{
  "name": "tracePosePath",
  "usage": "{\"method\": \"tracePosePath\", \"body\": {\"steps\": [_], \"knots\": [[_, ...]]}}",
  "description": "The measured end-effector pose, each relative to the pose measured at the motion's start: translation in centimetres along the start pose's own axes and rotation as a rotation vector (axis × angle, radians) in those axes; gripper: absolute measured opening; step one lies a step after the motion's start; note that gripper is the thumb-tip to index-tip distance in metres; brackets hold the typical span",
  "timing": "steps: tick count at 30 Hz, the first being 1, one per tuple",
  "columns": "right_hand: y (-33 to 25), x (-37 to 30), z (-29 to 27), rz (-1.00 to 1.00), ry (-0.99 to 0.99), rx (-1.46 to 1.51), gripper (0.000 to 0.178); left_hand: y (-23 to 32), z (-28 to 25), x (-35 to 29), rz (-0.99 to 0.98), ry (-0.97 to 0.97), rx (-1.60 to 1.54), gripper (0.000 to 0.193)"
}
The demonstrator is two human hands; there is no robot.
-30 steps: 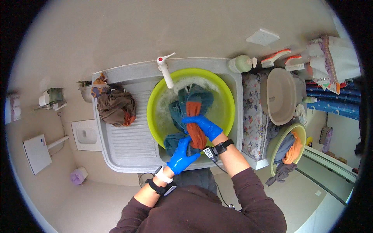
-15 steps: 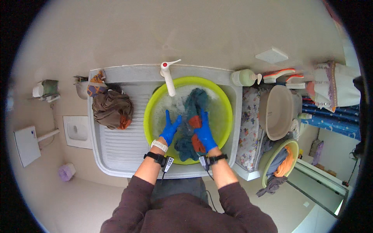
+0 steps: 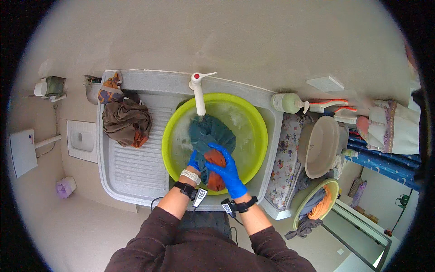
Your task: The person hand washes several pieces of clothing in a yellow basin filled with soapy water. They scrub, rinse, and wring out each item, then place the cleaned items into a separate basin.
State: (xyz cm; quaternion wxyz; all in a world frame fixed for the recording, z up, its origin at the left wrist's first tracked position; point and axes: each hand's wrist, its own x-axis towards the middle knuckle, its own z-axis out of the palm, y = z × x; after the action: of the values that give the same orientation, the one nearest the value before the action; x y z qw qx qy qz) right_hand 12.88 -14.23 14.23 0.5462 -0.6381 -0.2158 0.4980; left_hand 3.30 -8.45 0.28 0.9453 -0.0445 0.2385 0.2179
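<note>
A wet teal and rust-orange garment [image 3: 211, 132] lies bunched in a lime-green basin [image 3: 262, 136] of sudsy water, under the white faucet [image 3: 198, 93]. My right hand [image 3: 229, 173], in a blue glove, curls its fingers over the orange part from the right. On the garment's left side is my left hand [image 3: 194, 161], gloved in blue as well. Its fingers are partly hidden by the cloth, which it grips from that side. The two hands press the bundle between them near the basin's front half.
The basin stands in a grey sink with a ribbed washboard [image 3: 140, 170]. Brown clothing [image 3: 127, 121] lies at its left. On the right are a pump bottle [image 3: 289, 103], brushes [image 3: 331, 104], a beige basin [image 3: 322, 147] and a laundry tub [image 3: 297, 217].
Both hands have come together around the garment, which is now gathered into one bundle further left, beneath the faucet. Earlier the left hand was open and apart from it.
</note>
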Motion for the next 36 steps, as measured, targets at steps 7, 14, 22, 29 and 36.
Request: {"method": "tracePosePath", "body": {"steps": [7,14,22,29,36], "knots": [[6.5,4.7,-4.1,0.051,0.305,-0.213,0.041,0.7,3.1,-0.4,0.127,0.256,0.285,0.053],[5.2,5.7,-7.4,-0.038,0.226,-0.656,0.098,3.7,2.8,-1.5,0.319,0.284,1.143,0.081],[10.5,6.3,-7.6,0.115,-0.155,-1.347,0.088,4.4,-3.2,2.3,0.056,0.364,1.759,0.079],[10.6,7.9,-10.3,0.349,-0.056,-0.546,0.050,3.5,-0.4,-0.3,0.195,0.759,1.378,0.094],[0.8,-2.8,-8.0,0.209,-0.060,0.150,0.068,2.0,-0.7,-2.3,0.050,0.463,0.392,0.089]]}}
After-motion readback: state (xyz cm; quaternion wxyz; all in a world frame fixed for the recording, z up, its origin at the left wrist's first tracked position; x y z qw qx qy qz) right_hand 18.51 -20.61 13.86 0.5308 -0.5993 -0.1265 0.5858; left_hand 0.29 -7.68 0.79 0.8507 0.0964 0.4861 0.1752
